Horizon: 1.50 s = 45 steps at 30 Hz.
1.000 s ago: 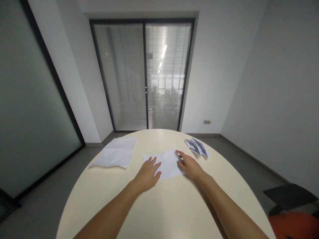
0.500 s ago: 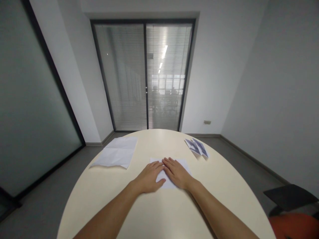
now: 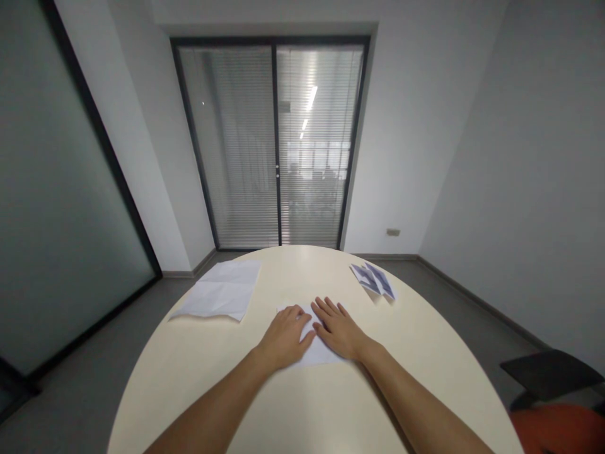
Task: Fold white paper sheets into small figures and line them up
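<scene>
A folded white paper (image 3: 317,354) lies on the round cream table (image 3: 302,403) in front of me. My left hand (image 3: 284,334) rests flat on its left part, fingers stretched out. My right hand (image 3: 338,328) lies flat beside it on the paper's right part, fingers spread. The two hands touch at the thumbs and cover most of the paper.
A larger creased white sheet (image 3: 222,290) lies at the table's far left. Dark printed folded papers (image 3: 373,279) lie at the far right. A glass sliding door with blinds (image 3: 274,145) stands beyond the table. A black and orange chair (image 3: 553,397) is at the lower right.
The paper went from an open, wider sheet to a smaller folded shape. My right hand moved left from the paper's right edge to lie beside my left hand, and both now press it.
</scene>
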Motion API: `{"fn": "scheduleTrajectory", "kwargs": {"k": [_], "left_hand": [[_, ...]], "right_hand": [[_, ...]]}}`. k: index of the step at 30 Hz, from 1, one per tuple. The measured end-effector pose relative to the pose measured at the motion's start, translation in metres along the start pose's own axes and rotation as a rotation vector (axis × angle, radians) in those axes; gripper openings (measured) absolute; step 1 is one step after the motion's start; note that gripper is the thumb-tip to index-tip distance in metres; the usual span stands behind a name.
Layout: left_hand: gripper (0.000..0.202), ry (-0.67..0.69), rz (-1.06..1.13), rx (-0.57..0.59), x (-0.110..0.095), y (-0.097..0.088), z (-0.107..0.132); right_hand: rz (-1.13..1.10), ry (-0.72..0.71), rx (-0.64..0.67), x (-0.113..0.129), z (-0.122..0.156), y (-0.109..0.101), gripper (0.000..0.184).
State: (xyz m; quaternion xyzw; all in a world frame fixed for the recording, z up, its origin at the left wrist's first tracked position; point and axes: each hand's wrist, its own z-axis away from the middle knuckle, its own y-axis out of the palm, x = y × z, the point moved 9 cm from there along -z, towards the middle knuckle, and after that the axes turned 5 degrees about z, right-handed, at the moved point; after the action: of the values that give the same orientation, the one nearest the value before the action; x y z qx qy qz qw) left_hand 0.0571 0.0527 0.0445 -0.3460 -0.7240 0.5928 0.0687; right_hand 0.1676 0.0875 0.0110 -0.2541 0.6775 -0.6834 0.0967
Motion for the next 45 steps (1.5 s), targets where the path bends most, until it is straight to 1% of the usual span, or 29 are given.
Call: {"fn": "scheduleTrajectory", "kwargs": {"k": [3, 5, 7, 14, 16, 18, 19, 21, 23, 24, 25, 26, 29, 32, 40, 43, 45], "left_hand": [[0.048, -0.045, 0.028, 0.037, 0.012, 0.012, 0.002], [0.054, -0.094, 0.034, 0.088, 0.021, 0.02, 0.002], [0.055, -0.123, 0.037, 0.124, 0.027, 0.024, 0.003], [0.06, -0.18, 0.016, 0.155, 0.029, 0.024, 0.003], [0.06, -0.19, 0.009, 0.151, 0.03, 0.023, 0.004], [0.06, -0.204, -0.006, 0.147, 0.031, 0.023, 0.004], [0.061, -0.216, -0.019, 0.142, 0.033, 0.023, 0.004], [0.061, -0.241, -0.047, 0.124, 0.037, 0.022, 0.004], [0.061, -0.259, -0.066, 0.097, 0.042, 0.02, 0.003], [0.06, -0.263, -0.07, 0.085, 0.044, 0.02, 0.003], [0.06, -0.263, -0.07, 0.074, 0.045, 0.019, 0.002], [0.058, -0.257, -0.068, 0.061, 0.045, 0.018, 0.001], [0.052, -0.2, -0.053, 0.035, 0.04, 0.016, -0.001], [0.053, -0.158, -0.032, 0.064, 0.035, 0.017, 0.0], [0.069, -0.178, -0.002, 0.177, 0.035, 0.022, 0.007], [0.072, -0.18, -0.005, 0.196, 0.034, 0.022, 0.007], [0.072, -0.191, -0.014, 0.19, 0.034, 0.021, 0.007]], "right_hand": [[-0.031, -0.075, 0.005, 0.008, -0.001, 0.001, 0.063], [-0.038, -0.072, 0.003, 0.005, -0.002, 0.002, 0.066], [-0.025, -0.017, 0.001, -0.003, -0.004, 0.002, 0.069], [0.061, 0.251, -0.009, -0.035, -0.003, 0.003, 0.075], [0.101, 0.331, -0.037, -0.043, 0.0, -0.002, 0.075], [0.155, 0.358, -0.105, -0.044, 0.002, -0.012, 0.072], [0.17, 0.324, -0.141, -0.039, 0.002, -0.017, 0.069], [0.142, 0.166, -0.178, -0.019, 0.001, -0.023, 0.064], [0.042, -0.043, -0.134, 0.006, 0.001, -0.019, 0.065], [-0.005, -0.116, -0.09, 0.016, 0.003, -0.016, 0.067], [-0.034, -0.153, -0.038, 0.023, 0.004, -0.011, 0.068], [-0.05, -0.153, -0.003, 0.025, 0.004, -0.007, 0.069], [-0.054, -0.066, 0.041, 0.017, 0.003, 0.0, 0.074], [-0.042, 0.015, 0.046, 0.001, 0.0, 0.001, 0.077], [-0.014, 0.144, 0.037, -0.026, -0.004, 0.0, 0.08], [0.01, 0.217, 0.013, -0.035, -0.002, -0.004, 0.079], [0.052, 0.257, -0.026, -0.038, -0.001, -0.011, 0.076]]}}
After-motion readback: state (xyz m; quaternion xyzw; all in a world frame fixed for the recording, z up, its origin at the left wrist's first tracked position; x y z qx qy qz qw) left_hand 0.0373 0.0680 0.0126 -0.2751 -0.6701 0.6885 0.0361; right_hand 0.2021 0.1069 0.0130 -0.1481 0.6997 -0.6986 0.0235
